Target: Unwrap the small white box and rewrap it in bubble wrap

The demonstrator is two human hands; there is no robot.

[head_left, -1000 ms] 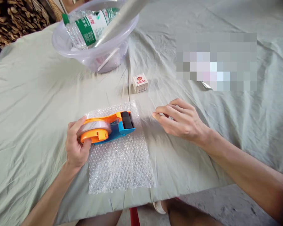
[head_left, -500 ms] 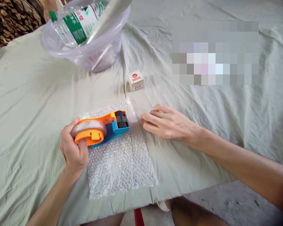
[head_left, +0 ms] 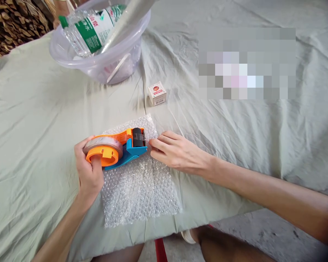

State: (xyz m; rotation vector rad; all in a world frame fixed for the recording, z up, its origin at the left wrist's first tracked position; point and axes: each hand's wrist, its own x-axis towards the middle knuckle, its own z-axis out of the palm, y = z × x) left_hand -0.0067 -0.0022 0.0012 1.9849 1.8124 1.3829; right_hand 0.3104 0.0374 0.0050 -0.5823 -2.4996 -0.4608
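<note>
left hand [head_left: 89, 174] gripping tape dispenser [head_left: 116, 148], right hand [head_left: 177, 152] at roller

Left hand [head_left: 89, 174] gripping orange-and-blue tape dispenser [head_left: 117, 151] by reel. Dispenser lying on bubble wrap sheet [head_left: 138, 189]. Right hand [head_left: 177, 153] reaching in from 3 o'clock, fingers stretched, tips just at dispenser's black roller end. Small box [head_left: 157, 93] sitting apart at dispenser's 1 o'clock. Clear basin [head_left: 98, 62] sitting at 11 o'clock, holding water bottle [head_left: 87, 27]. Green cloth [head_left: 30, 120] covering table.
</note>
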